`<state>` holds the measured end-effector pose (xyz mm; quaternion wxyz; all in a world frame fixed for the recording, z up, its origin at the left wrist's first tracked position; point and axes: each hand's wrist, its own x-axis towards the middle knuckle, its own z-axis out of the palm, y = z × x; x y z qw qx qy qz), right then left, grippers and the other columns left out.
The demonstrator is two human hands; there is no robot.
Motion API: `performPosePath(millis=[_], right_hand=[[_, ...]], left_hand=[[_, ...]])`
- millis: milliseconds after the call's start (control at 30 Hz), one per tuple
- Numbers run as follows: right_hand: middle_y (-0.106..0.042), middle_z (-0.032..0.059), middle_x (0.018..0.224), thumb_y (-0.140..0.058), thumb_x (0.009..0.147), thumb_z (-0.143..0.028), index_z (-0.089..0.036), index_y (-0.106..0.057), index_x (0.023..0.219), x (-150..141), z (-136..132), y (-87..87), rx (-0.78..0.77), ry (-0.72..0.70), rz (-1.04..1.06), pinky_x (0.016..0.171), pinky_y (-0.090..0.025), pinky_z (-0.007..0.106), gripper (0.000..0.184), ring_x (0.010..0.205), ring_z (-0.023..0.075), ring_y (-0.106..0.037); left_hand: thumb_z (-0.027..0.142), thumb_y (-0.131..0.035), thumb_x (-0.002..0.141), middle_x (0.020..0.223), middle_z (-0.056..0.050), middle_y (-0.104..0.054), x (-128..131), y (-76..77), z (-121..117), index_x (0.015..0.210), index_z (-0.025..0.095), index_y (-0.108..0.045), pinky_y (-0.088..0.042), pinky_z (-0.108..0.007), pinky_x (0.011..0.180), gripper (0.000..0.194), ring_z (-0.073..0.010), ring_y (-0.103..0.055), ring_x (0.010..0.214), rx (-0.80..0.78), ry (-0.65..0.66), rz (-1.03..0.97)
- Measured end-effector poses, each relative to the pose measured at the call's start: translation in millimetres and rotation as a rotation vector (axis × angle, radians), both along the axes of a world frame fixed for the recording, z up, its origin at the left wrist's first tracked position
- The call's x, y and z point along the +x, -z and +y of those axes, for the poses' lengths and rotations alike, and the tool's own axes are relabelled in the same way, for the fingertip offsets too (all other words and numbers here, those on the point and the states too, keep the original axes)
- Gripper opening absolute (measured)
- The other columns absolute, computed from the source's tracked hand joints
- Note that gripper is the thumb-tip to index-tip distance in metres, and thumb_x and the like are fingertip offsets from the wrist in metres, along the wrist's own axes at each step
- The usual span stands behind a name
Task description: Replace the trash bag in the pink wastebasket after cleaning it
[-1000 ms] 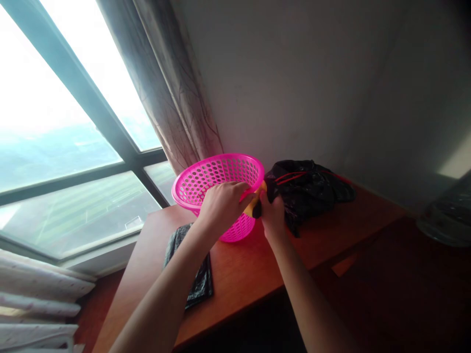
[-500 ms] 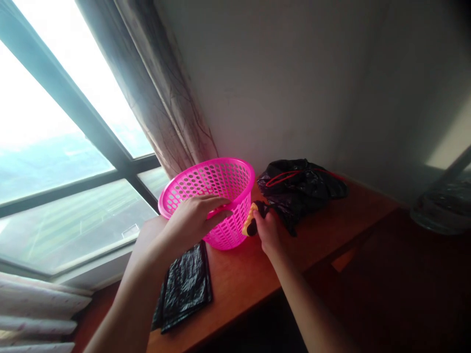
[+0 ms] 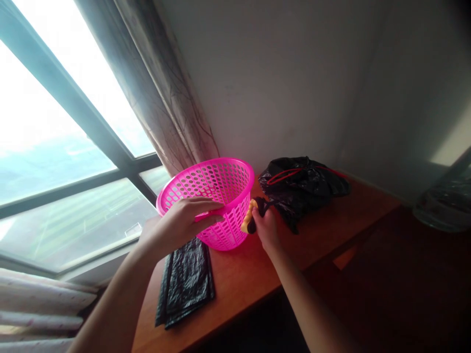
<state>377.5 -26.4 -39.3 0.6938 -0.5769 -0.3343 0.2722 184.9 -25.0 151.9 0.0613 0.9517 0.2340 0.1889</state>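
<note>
A pink perforated plastic basket point(image 3: 221, 189) stands tilted on the brown wooden desk point(image 3: 257, 274). My left hand point(image 3: 180, 223) grips its near rim, fingers curled over the edge. My right hand point(image 3: 265, 226) is closed on a small yellow and dark object point(image 3: 248, 217), pressed against the basket's right side. Just behind that hand lies a crumpled black plastic bag with a red drawstring point(image 3: 303, 184).
A folded black plastic bag point(image 3: 186, 282) lies flat on the desk near its left front edge. A window point(image 3: 55, 147) and a patterned curtain point(image 3: 165, 88) are at the left, and a white wall is behind. A dim object point(image 3: 441, 201) sits at the far right.
My left hand let go of the yellow object and took the basket's near rim. My right hand lowered with the object to the basket's right side. The view shifted slightly.
</note>
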Motion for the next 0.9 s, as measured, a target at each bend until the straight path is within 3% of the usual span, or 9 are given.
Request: performPosePath(millis=[133,300,467,767,900], right_hand=[[-0.075,0.0112,0.077,-0.066,0.075,-0.041,-0.017,-0.069,0.080,-5.3,-9.7,39.6,-0.104,-0.042,0.038,0.068,-0.055,0.034,0.025,0.081,0.0312,-0.073],[-0.076,0.0094,0.085,-0.065,0.074,-0.044,-0.018,-0.071,0.086,1.8,-12.3,42.5,-0.123,-0.062,0.069,0.071,-0.054,0.032,0.029,0.088,0.0297,-0.073],[-0.076,0.0091,0.092,-0.062,0.077,-0.046,-0.017,-0.070,0.095,11.0,-14.4,19.7,-0.068,-0.058,0.148,0.077,-0.055,0.033,0.036,0.093,0.0284,-0.071],[-0.073,0.0052,0.106,-0.072,0.075,-0.037,-0.018,-0.069,0.106,21.9,-22.3,-51.9,0.302,-0.043,0.397,0.093,-0.051,0.036,0.037,0.102,0.0241,-0.067],[-0.072,0.0052,0.111,-0.071,0.076,-0.036,-0.019,-0.068,0.111,24.8,-25.9,-62.7,0.330,-0.036,0.397,0.095,-0.050,0.037,0.039,0.106,0.0243,-0.066]], left_hand=[[0.036,-0.060,0.094,0.105,-0.004,-0.077,-2.8,0.6,1.9,0.113,0.024,-0.073,-0.057,-0.030,0.082,0.025,-0.0190,-0.072,0.095,0.002,0.007,0.012],[0.034,-0.058,0.096,0.106,-0.006,-0.077,-7.2,-5.8,-0.5,0.114,0.020,-0.072,-0.057,-0.031,0.082,0.026,-0.0194,-0.072,0.095,0.068,0.025,0.096],[0.032,-0.056,0.098,0.107,-0.005,-0.077,-15.1,-12.8,-5.2,0.114,0.022,-0.071,-0.056,-0.035,0.085,0.025,-0.0188,-0.072,0.095,0.190,0.065,0.181],[0.028,-0.057,0.097,0.105,-0.003,-0.076,-24.1,-16.7,-3.2,0.115,0.028,-0.072,-0.056,-0.033,0.087,0.024,-0.0170,-0.070,0.095,0.274,0.069,0.194],[0.030,-0.056,0.097,0.106,-0.002,-0.077,-29.3,-16.3,1.6,0.113,0.027,-0.073,-0.056,-0.031,0.087,0.024,-0.0157,-0.071,0.095,0.272,0.061,0.181]])
